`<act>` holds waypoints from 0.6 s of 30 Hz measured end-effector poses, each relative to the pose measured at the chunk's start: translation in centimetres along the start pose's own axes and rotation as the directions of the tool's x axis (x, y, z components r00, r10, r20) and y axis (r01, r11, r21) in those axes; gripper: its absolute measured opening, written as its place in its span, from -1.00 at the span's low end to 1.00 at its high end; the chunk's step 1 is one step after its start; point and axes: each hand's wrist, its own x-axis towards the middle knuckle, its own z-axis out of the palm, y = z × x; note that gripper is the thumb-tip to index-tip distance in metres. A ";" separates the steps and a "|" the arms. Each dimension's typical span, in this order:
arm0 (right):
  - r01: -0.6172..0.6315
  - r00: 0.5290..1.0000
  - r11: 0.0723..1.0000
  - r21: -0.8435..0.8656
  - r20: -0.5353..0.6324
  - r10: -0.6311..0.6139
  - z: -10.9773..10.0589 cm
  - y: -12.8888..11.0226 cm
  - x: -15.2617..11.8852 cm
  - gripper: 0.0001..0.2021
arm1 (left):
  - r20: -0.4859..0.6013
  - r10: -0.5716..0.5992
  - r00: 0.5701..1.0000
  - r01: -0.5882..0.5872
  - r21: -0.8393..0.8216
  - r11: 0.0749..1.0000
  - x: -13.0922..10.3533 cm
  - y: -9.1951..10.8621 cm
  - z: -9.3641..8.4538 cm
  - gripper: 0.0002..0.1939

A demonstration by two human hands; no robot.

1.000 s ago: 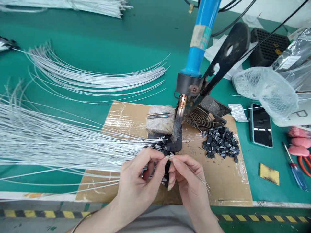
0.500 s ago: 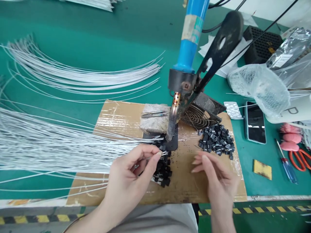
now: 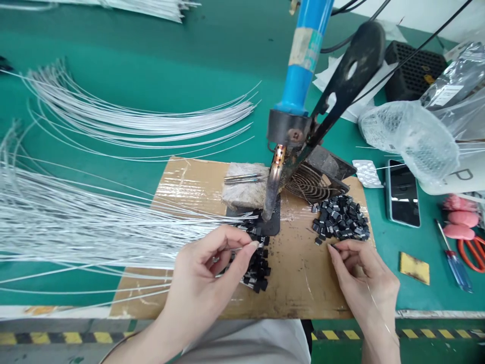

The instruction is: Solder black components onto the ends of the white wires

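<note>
My left hand pinches the end of a white wire between thumb and forefinger, in front of the soldering iron. The iron is clamped tip down in a stand. Many white wires run in from the left, and black pieces are clustered at their ends beside my left fingertips. My right hand is closed at the near edge of a pile of small black parts with metal faces. A dark bit shows at its thumb and fingertip, mostly hidden. A thin shiny strand crosses that hand.
Cardboard covers the work area. Behind the iron's tip are a pale block with thin metal rods and a small fan. Another wire bundle lies farther back. A phone, yellow sponge and screwdriver lie right.
My right hand has moved right to the edge of the black-part pile, and its fingers have closed. My left hand keeps its pinch on the wire. The view has shifted slightly.
</note>
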 end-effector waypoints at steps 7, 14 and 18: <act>-0.244 0.963 0.910 0.335 -0.028 0.268 0.2 -1.8 -0.3 -0.93 | 0.001 -0.007 1.000 0.007 0.010 1.000 -0.1 0.2 0.0 -0.88; -0.353 0.901 0.648 0.675 0.058 0.431 1.5 -6.4 1.0 -0.87 | -0.006 -0.027 1.000 0.027 0.021 0.999 0.0 0.5 0.1 -0.84; -0.393 0.901 0.532 0.750 0.200 0.385 2.7 -8.2 1.2 -0.88 | 0.017 -0.031 0.999 0.030 0.049 0.998 -0.1 0.5 -0.1 -0.85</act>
